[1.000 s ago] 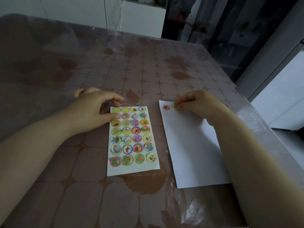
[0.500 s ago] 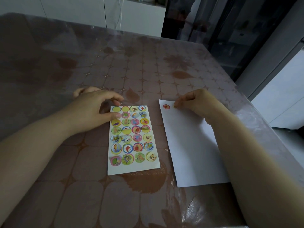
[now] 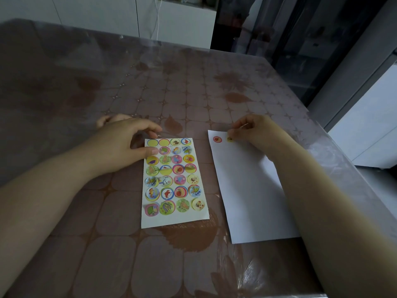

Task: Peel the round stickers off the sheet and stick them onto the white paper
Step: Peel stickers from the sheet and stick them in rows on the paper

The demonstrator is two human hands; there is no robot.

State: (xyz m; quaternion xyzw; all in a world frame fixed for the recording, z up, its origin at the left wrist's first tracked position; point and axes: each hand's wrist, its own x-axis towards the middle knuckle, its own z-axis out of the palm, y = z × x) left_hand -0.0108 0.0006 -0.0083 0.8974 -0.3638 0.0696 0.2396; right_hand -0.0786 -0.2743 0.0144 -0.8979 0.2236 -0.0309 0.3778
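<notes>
The sticker sheet (image 3: pixel 174 219) lies flat in the middle of the table, with rows of round picture stickers and two bare yellow spots at its top left. My left hand (image 3: pixel 120 145) rests at the sheet's top left corner, its thumb pressing on the left edge and its forefinger arched over the top edge. The white paper (image 3: pixel 247 190) lies to the right of the sheet. A red round sticker (image 3: pixel 217 139) sits at the paper's top left. Beside it, the curled fingertips of my right hand (image 3: pixel 255 132) pinch a yellow round sticker (image 3: pixel 229 138) down against the paper.
The table (image 3: pixel 150 87) has a brown patterned cloth under clear plastic. Its right edge runs close to the paper. White cabinets stand behind the table, and a dark glass door is at the back right.
My right hand brought the yellow sticker down onto the paper next to the red one and covered it; now part of it shows again. The left hand has stayed on the sheet.
</notes>
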